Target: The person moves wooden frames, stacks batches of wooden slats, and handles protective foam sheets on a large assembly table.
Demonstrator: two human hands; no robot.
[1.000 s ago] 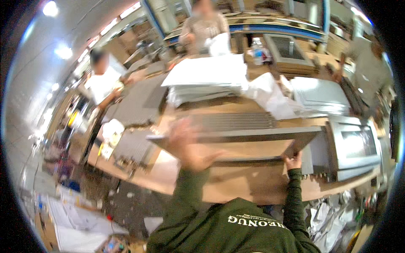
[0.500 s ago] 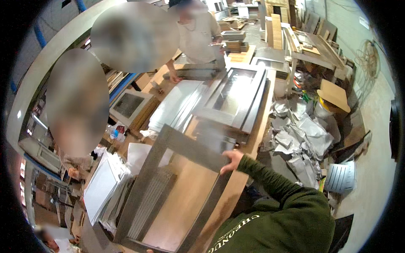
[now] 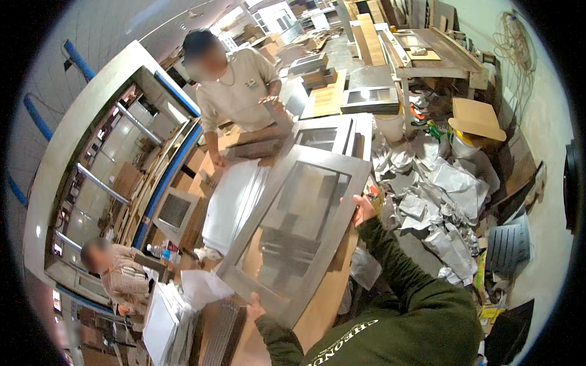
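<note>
A grey cabinet door frame [image 3: 300, 308] with a see-through panel is held tilted above the wooden worktable [image 3: 343, 262]. My right hand [image 3: 364, 209] grips its right side, and my left hand [image 3: 256, 307] grips its near end; some fingers of each are hidden by the frame. Just beyond it, similar doors [image 3: 325, 129] lie stacked, partly covered by the held one. To its left is a pile of white sheets [image 3: 229, 210]. Several grey frames [image 3: 215, 335] stand packed together near my left hand, beside more white sheets [image 3: 163, 320].
Across the table a person [image 3: 241, 91] in a light shirt has a hand near the sheets. Another person [image 3: 122, 277] is at the left. Crumpled paper [image 3: 436, 201] and an open cardboard box [image 3: 476, 119] fill the floor at right. A workbench [image 3: 436, 58] stands behind.
The door frame has moved away from me, toward the stacked doors, and tilted differently. My left hand has come fully into view on its near end. The view has shifted.
</note>
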